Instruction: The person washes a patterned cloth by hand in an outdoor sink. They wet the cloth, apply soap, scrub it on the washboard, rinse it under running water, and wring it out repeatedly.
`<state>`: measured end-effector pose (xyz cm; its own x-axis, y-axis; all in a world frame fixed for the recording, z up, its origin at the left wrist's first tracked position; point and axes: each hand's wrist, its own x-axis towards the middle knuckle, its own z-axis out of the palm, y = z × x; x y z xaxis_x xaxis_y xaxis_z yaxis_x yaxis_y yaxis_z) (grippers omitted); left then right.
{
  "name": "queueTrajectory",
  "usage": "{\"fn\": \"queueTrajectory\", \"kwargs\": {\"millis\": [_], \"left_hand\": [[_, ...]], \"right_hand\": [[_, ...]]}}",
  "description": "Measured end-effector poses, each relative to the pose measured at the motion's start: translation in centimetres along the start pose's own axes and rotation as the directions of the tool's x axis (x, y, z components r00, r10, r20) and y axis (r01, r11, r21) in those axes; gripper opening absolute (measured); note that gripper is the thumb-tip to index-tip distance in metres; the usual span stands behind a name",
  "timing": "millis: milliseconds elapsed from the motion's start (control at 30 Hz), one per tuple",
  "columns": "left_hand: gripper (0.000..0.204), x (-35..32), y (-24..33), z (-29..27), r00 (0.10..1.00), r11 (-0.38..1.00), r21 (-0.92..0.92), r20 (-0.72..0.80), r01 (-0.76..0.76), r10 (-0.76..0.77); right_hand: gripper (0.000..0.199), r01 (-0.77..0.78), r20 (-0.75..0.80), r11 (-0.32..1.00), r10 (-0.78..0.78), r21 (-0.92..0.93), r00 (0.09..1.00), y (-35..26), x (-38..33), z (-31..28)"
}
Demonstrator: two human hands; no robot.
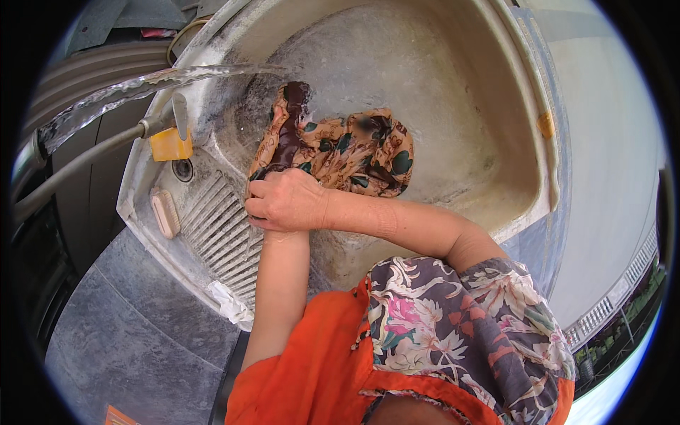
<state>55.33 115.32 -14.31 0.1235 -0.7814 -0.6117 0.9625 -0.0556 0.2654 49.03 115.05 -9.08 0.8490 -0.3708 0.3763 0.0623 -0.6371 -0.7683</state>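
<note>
**Wet cloth pressed on the washboard slope of a stone sink**

Right now both hands meet at the near left side of the sink (524, 106), where the ribbed washboard slope (223, 230) runs down into the basin. The right hand (287, 202) lies on top, fingers curled and closed over the near end of a patterned cloth (340, 149), orange-tan with dark green and brown leaf shapes. The left hand (268, 230) sits under it, almost wholly covered; I cannot tell whether its fingers are closed on the fabric or just pressed flat against the ribs. The rest of the cloth trails away from the hands across the basin floor toward the far wall, soaked and bunched.

A stream of water (134, 85) arcs in from a hose at the far left and lands near the cloth's far end. On the left rim sit a yellow soap bar (170, 145) and a pale scrubbing brush (165, 212), with a small drain hole (183, 168) between them.

Judging from this, the main risk is slippage: wet ribs and wet fabric could let the cloth slide out from under the palms. The stream could also splash over the rim, and a swinging elbow might knock the soap off the left edge.
</note>
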Motion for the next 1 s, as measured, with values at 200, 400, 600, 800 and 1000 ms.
{"fn": "queueTrajectory", "kwargs": {"millis": [200,400,600,800,1000], "left_hand": [[0.047,-1.0,1.9,3.0,0.947,0.803,0.596,-0.253,-0.006,0.195],[0.087,-4.5,3.6,-1.3,0.775,0.573,0.816,-0.413,0.081,0.478],[0.084,-6.3,-5.5,-3.9,0.764,0.971,0.102,-0.637,0.216,-0.103],[0.060,-5.3,-3.1,-4.0,0.998,0.977,-0.208,0.058,0.038,-0.027],[0.053,-2.9,-3.7,-2.0,0.961,0.989,0.150,-0.275,0.009,0.033]], "right_hand": [[0.019,-0.250,-0.147,0.734,0.203,-0.631,0.968,17.2,1.8,-9.7],[0.075,-0.508,-0.185,0.608,0.514,-0.610,0.838,22.5,-3.0,-15.3],[0.041,-0.502,0.310,0.773,0.622,-0.388,0.719,13.2,-3.4,-6.2],[0.023,-0.268,0.378,0.943,0.179,0.197,0.909,-4.4,-3.7,-3.6],[0.019,-0.178,-0.228,0.960,0.128,-0.215,0.965,6.9,0.6,-3.9]]}}
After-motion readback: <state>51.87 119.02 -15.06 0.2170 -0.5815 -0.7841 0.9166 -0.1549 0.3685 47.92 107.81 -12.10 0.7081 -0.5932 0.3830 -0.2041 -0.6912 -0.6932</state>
